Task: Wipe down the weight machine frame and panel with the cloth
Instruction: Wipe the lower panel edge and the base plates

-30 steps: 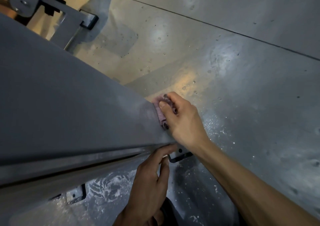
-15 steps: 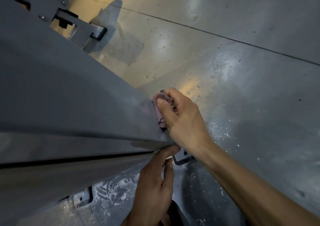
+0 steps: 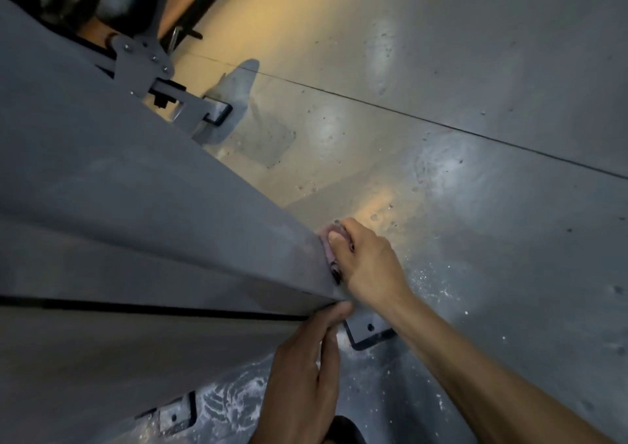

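change: vs a second ago the right hand point(image 3: 368, 267) and cloth point(image 3: 329, 243) sit at about the same spot on the panel point(image 3: 142, 188) edge; the view has swung to show more of the upper frame bracket point(image 3: 141, 66). Read: short scrubbing at one spot, no real travel along the edge.
task meaning: low corner of the panel looks like the patch in hand; the long face up from the corner is probably still to do.
right hand: clenched around the bunched cloth, thumb on top, pressing it against the panel edge just above the corner.
left hand point(image 3: 306, 379): fingers straight and together, tips touching the panel's lower corner, gripping nothing; looks like bracing.
cloth: small pinkish wad, mostly hidden under the right hand, touching the panel edge.
panel: flat grey painted metal, matte, faint dusty smears near the cloth; a dark seam runs along it below the corner line.
foot plates point(image 3: 368, 333): flat metal tabs with bolt holes, just below the panel corner; a second one further left.
floor point(image 3: 475, 137): smooth glossy concrete, pitted, white speckles near the corner.
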A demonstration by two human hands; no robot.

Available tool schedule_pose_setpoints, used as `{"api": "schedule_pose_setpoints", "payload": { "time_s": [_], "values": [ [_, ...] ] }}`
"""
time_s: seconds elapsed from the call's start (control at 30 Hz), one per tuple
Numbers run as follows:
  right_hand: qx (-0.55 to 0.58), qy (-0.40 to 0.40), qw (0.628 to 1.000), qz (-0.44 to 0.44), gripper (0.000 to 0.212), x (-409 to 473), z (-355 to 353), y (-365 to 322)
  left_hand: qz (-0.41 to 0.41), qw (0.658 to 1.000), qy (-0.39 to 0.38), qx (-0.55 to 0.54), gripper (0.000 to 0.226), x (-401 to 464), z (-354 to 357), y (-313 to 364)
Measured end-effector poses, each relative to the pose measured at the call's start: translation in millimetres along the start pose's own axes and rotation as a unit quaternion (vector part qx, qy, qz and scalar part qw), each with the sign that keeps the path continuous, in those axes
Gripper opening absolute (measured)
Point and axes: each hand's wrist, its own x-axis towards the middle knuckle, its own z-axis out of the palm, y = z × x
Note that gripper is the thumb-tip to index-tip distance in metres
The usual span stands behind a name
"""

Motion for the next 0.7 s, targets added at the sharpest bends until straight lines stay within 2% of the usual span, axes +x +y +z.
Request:
{"api": "schedule_pose_setpoints", "payload": {
  "time_s": [0.2,0.33,0.53,0.7],
  "values": [
    [0.048,0.026,0.997,-0.053,0.017,-10,-11,-30,0.032,0.999,0.003,0.032,0.038,0,-19,19],
    [-0.015,-0.003,1.0,0.005,0.023,-15,-11,-22,0.04,0.998,0.002,0.051,0.044,-5,-37,30],
    [0.054,0.043,0.996,-0.061,0.021,-18,-18,-71,0.074,0.994,-0.002,0.079,0.039,-10,-63,39],
    [0.002,0.031,0.999,-0.02,0.023,-23,-20,-82,0.076,0.989,-0.025,0.121,0.053,-16,-89,56]
  ]
}}
